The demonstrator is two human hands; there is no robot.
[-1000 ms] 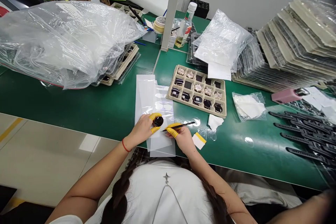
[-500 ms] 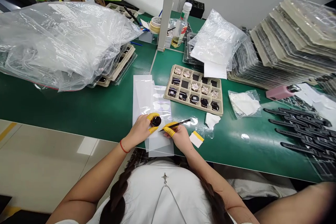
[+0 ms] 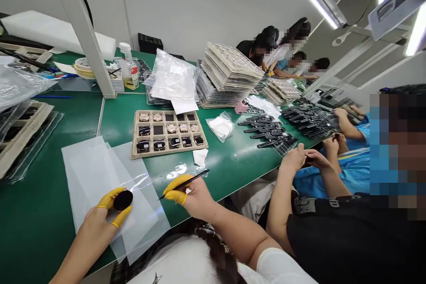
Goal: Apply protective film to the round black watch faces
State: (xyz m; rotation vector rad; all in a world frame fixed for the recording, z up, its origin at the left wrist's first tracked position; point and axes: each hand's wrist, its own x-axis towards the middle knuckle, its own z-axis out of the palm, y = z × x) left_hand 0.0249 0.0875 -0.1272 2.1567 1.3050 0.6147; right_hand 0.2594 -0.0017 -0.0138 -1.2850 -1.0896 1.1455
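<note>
My left hand, with yellow finger cots on thumb and forefinger, pinches a round black watch face over clear plastic sheets on the green bench. My right hand, also in yellow cots, grips thin black tweezers whose tip points left towards the watch face, a short gap away. Behind the hands lies a beige compartment tray holding several watch faces.
A co-worker's hands work at my right beside rows of black watch straps. Stacked trays, plastic bags, a small bottle, tape rolls and a white post stand behind. More people sit further along.
The view has swung up and to the right, bringing co-workers and the far bench into sight. My hands keep their grips, now a little further apart.
</note>
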